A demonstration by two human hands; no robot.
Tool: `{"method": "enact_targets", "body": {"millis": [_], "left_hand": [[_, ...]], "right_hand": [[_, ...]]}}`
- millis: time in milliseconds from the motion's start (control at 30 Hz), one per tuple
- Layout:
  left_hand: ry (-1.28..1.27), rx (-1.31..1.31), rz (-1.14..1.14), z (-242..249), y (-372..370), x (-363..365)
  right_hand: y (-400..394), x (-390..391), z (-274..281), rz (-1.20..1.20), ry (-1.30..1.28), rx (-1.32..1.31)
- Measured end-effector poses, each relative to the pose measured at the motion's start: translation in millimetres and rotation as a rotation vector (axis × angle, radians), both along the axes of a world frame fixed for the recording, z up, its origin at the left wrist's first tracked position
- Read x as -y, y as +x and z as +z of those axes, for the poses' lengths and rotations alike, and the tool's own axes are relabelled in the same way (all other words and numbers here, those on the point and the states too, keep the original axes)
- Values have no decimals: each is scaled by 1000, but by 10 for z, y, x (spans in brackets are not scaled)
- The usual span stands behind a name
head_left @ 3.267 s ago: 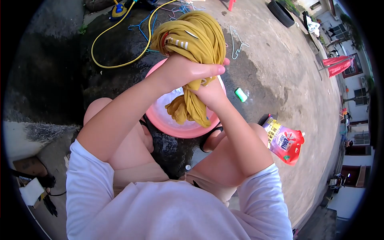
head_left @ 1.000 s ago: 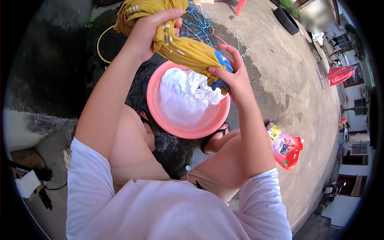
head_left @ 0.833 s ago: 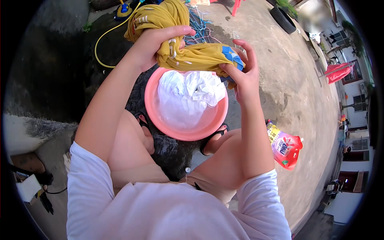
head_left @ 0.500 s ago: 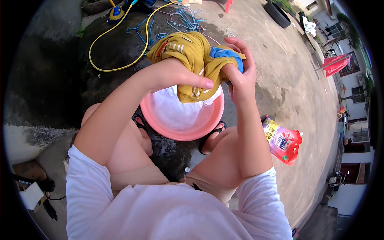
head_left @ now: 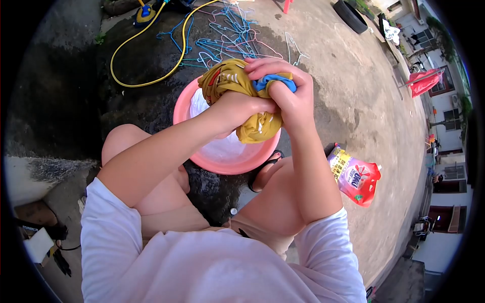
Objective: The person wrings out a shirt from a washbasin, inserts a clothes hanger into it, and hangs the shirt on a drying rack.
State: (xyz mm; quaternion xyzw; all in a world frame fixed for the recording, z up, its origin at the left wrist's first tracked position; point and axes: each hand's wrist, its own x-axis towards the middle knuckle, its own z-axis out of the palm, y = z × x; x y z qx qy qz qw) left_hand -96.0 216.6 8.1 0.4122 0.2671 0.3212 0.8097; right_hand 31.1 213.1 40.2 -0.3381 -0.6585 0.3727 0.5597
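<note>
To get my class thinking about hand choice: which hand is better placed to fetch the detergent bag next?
Probably the right hand: the detergent bag lies on that side, while the left hand would have to cross the right arm. Both grip the yellow cloth.

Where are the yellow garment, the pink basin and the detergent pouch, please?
Yellow garment (head_left: 260, 129): head view, the bunched lower part below the hands.
Pink basin (head_left: 217, 168): head view, the near rim.
Detergent pouch (head_left: 356, 177): head view, the middle of its printed front.
</note>
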Motion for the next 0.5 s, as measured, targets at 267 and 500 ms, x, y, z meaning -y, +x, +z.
{"method": "enact_targets", "body": {"millis": [267,500], "left_hand": [[-110,64,-3,-30,99,55],[-97,101,30,-26,146,79]], "right_hand": [[79,5,1,19,-198,-349],[107,-37,-28,62,-189,-435]]}}
